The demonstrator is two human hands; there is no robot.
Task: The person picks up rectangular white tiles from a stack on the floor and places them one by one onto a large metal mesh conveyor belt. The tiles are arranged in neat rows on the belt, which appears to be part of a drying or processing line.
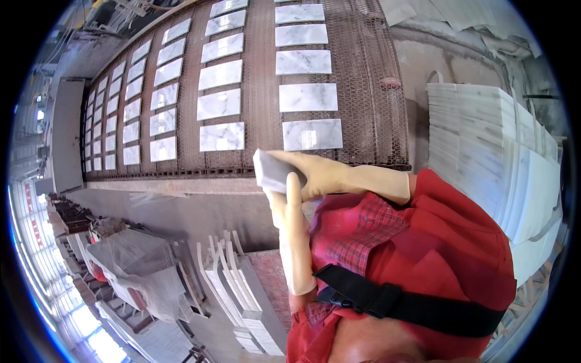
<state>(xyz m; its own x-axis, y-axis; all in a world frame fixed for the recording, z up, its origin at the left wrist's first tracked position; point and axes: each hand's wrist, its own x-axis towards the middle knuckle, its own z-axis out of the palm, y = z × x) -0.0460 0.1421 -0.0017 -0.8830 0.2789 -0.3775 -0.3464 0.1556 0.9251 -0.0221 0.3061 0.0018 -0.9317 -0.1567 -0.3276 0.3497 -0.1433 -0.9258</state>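
Observation:
Both my hands wear long cream gloves and hold one marble tile (273, 172), with a white face on its left and a greyer side toward me. My left hand (283, 209) grips it from below, one finger raised against the grey side. My right hand (302, 172) reaches in from the right and is closed around its far and right edge, partly hiding it. The tile is tilted above the near edge of a brown mesh conveyor belt (260, 121). Nearest to it on the belt are a grey-veined white marble tile (312, 134) and another marble tile (222, 137).
More tiles lie in rows along the belt toward the far left. Stacked white slabs (484, 145) stand at right. At lower left are long pale strips (227, 272) and a plastic-wrapped pile (136, 260). A black strap (411, 308) crosses my red jacket.

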